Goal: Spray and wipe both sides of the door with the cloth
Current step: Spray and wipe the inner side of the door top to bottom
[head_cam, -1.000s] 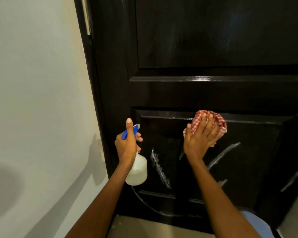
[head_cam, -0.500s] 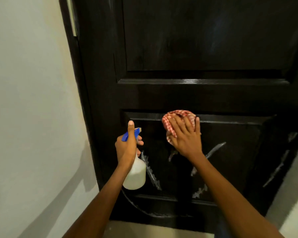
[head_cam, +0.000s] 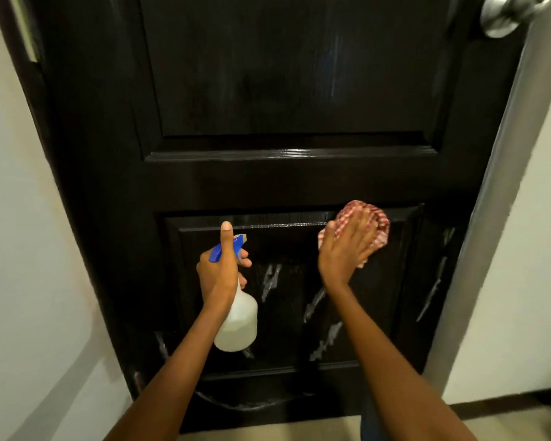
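A dark panelled door (head_cam: 283, 173) fills the view, with pale wet streaks on its lower panel. My left hand (head_cam: 220, 268) grips a white spray bottle (head_cam: 237, 323) with a blue trigger head, thumb straight up along the head, held close in front of the lower panel's left part. My right hand (head_cam: 347, 246) presses a red-and-white checked cloth (head_cam: 379, 224) flat against the upper right corner of the lower panel, fingers straight over the cloth.
A silver door knob (head_cam: 506, 14) sits at the top right. The door's grey edge (head_cam: 497, 192) runs down the right, with a pale wall (head_cam: 528, 281) beyond. Another pale wall (head_cam: 19, 249) stands at the left. Light floor (head_cam: 268, 431) shows below.
My right hand has swept the cloth from the left part of the lower panel's top edge to its right corner. The view has shifted right, showing the knob. The bottle hand stays put.
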`<state>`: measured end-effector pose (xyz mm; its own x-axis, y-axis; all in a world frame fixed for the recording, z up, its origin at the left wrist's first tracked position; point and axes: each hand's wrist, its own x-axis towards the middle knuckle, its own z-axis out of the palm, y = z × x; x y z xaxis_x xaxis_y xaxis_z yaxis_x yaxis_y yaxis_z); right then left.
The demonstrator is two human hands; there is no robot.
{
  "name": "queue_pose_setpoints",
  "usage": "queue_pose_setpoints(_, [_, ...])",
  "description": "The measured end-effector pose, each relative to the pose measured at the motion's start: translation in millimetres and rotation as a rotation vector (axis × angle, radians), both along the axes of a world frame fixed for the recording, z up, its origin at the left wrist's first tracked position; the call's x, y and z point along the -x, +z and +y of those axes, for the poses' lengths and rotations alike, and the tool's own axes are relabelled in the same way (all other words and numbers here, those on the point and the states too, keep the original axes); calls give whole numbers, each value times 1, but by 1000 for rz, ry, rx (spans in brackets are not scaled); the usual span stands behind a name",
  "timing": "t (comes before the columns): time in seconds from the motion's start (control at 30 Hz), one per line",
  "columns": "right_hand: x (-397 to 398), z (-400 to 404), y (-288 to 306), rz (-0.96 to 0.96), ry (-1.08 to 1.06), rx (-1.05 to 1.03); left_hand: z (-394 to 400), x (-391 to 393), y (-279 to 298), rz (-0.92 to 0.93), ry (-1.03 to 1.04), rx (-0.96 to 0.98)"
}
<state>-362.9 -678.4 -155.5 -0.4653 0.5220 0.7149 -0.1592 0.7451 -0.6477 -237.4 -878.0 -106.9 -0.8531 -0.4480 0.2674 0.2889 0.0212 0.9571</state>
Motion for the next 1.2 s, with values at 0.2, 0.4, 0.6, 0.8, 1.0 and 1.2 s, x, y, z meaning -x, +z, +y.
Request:
queue_pose_setpoints(0.2, [-9,-23,-19,106,317,-828,5,4,-6,12,36,-12])
queue_pose_setpoints(0.4, [-2,91,-16,-50,94,-694,46,13,-7,-11,-83,-19])
queue_pose_setpoints(0.6, [-6,159,-8,-183,-16,-162,90,22,-2,-18,-164,30])
queue_pose_setpoints(0.8, [-4,132,-2,-108,23,-26,122,25,-9,-8,-223,31])
queue_pose_setpoints(1.0, [-4,162,-13,-98,93,-141,148,38,-11,2,-265,23])
queue_pose_setpoints(1.2, [1,167,-72,-220,106,415,170,48,-13,-37,-311,23])
